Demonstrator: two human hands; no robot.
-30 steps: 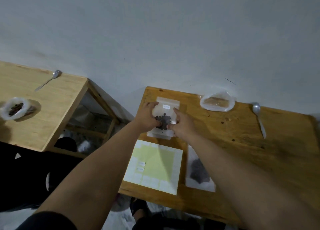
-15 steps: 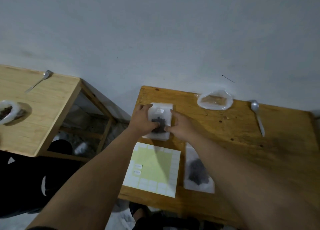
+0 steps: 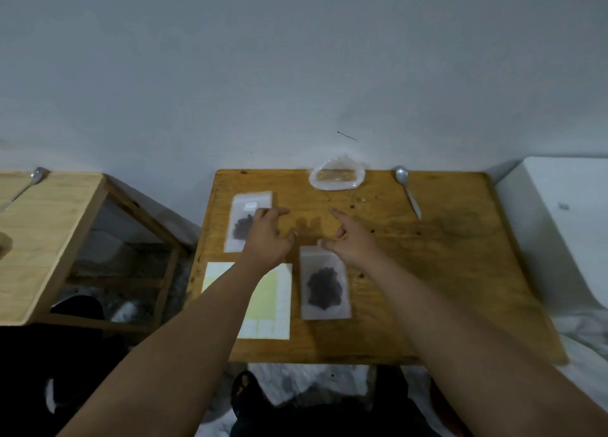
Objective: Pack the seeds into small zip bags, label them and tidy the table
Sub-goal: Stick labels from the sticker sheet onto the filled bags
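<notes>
— What is lying around?
— A crumpled clear plastic bag (image 3: 335, 177) and a metal spoon (image 3: 408, 191) are lying at the brown wooden desk's (image 3: 444, 272) far edge, against the grey wall (image 3: 296, 74).
— The seeds?
— A labelled clear zip bag of dark seeds (image 3: 241, 207) is lying partly under the left hand (image 3: 266, 235), a second zip bag (image 3: 324, 288) beside the right hand (image 3: 353, 242). Both grips are hanging apart, empty.

Home room: small wooden table (image 3: 444, 288), bare wall (image 3: 296, 58), spoon (image 3: 408, 191).

So we're counting two seed zip bags, the far zip bag (image 3: 238, 212) and near zip bag (image 3: 324, 288), one open clear bag (image 3: 336, 176), one label sheet (image 3: 276, 305), plus two spoons, right spoon (image 3: 408, 191) and left spoon (image 3: 38, 174).
</notes>
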